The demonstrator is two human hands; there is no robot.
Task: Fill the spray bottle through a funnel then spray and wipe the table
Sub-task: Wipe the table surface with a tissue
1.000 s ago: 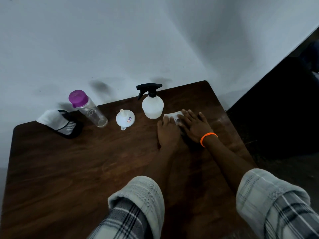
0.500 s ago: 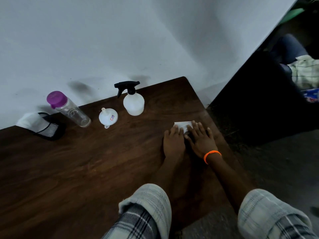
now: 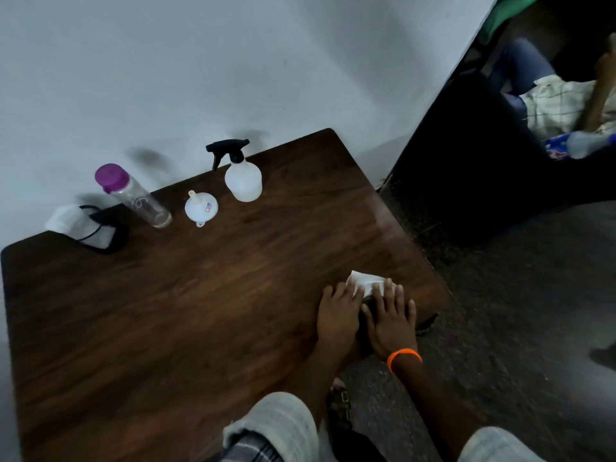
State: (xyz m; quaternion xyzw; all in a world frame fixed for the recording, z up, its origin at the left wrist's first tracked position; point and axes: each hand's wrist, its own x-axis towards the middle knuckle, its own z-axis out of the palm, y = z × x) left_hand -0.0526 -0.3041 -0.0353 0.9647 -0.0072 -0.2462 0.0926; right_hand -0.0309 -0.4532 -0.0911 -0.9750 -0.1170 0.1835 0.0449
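Left hand [image 3: 338, 316] and right hand [image 3: 391, 320] flat, fingers spread, pressing cloth [image 3: 366, 283] near table [image 3: 200, 311] edge; could slip off, probably.

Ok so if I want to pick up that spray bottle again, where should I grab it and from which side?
Probably by the narrow neck just under the black trigger head of the spray bottle, coming from its right side. It stands upright, the nozzle and lever point left toward the funnel, and the round body below looks wide and smooth, so the neck seems the surer hold.
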